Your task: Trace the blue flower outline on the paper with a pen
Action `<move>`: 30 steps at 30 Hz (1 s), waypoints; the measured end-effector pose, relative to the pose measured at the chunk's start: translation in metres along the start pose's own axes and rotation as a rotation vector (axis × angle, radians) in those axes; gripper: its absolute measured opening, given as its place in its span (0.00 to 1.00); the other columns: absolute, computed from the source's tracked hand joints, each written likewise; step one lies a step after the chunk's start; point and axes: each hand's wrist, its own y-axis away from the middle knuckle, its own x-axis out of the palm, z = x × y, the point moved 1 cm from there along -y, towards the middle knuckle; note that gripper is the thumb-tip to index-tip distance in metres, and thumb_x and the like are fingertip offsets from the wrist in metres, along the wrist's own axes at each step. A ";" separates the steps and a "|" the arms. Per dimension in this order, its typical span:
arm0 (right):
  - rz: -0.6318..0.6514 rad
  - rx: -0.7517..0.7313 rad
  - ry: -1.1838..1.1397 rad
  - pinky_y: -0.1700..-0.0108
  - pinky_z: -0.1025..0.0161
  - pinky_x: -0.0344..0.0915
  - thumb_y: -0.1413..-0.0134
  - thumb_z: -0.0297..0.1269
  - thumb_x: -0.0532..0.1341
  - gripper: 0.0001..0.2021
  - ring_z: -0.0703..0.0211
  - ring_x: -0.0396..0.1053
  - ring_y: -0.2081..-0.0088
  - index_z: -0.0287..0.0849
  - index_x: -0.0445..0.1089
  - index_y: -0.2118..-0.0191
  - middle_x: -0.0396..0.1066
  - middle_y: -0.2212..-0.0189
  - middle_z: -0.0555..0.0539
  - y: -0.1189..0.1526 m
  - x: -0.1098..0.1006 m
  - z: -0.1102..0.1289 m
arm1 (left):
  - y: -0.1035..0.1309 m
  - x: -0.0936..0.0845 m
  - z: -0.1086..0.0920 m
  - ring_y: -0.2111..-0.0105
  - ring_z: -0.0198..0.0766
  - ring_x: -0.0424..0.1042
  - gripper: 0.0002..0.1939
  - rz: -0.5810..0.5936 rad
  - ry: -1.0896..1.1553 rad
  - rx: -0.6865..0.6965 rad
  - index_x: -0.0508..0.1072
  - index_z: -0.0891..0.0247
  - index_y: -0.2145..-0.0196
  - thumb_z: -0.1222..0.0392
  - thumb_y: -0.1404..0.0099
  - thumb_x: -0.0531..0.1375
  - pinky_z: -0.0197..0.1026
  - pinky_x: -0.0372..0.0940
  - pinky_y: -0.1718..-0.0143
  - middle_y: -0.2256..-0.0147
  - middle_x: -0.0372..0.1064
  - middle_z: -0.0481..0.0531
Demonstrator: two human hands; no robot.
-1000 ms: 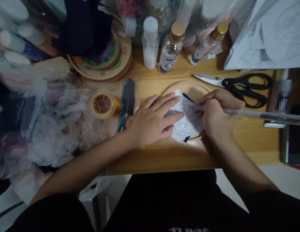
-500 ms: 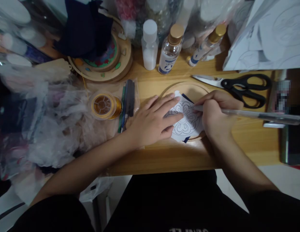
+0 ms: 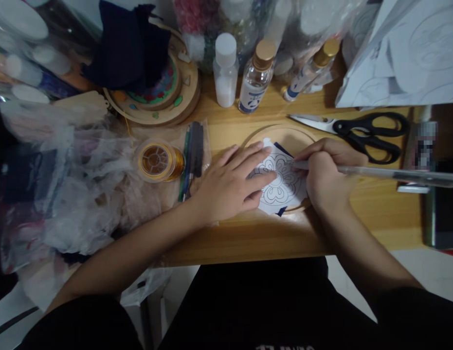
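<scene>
A white paper with a flower pattern (image 3: 280, 192) lies over dark blue cloth (image 3: 283, 148) on a round wooden disc (image 3: 284, 133). My left hand (image 3: 235, 184) rests flat with fingers spread across the paper's left part. In my right hand (image 3: 326, 175) is a long pen (image 3: 397, 174), its tip end at the pattern's upper right and its barrel pointing right. The exact contact of the tip is too small to tell.
Black-handled scissors (image 3: 370, 127) lie behind my right hand. Bottles (image 3: 253, 90) stand at the back. Left are a gold thread spool (image 3: 156, 161), pens (image 3: 195, 150), plastic bags (image 3: 87, 194) and a wooden hoop (image 3: 190, 92). A dark phone-like object (image 3: 443, 216) lies far right.
The pen tip end in my right hand has shifted very slightly down. My left hand keeps its place on the paper.
</scene>
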 end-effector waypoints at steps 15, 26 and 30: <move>0.011 -0.015 0.024 0.76 0.62 0.60 0.57 0.24 0.54 0.13 0.63 0.61 0.82 0.47 0.69 0.82 0.68 0.84 0.54 0.002 0.000 -0.002 | 0.000 -0.001 0.000 0.33 0.55 0.63 0.17 -0.016 -0.002 0.007 0.77 0.59 0.46 0.64 0.32 0.63 0.61 0.59 0.34 0.35 0.65 0.63; 0.035 -0.011 0.001 0.77 0.63 0.59 0.58 0.26 0.53 0.12 0.64 0.62 0.82 0.45 0.68 0.83 0.67 0.85 0.53 0.001 -0.001 -0.002 | 0.000 -0.001 0.001 0.32 0.53 0.61 0.17 0.007 -0.003 0.008 0.76 0.58 0.45 0.63 0.32 0.63 0.60 0.58 0.33 0.34 0.63 0.63; 0.028 -0.021 -0.016 0.77 0.64 0.59 0.58 0.26 0.54 0.11 0.65 0.62 0.82 0.44 0.68 0.83 0.67 0.85 0.53 0.000 -0.001 -0.001 | 0.000 -0.001 0.001 0.32 0.54 0.62 0.17 0.006 0.001 0.011 0.76 0.58 0.46 0.63 0.32 0.63 0.61 0.59 0.34 0.34 0.63 0.63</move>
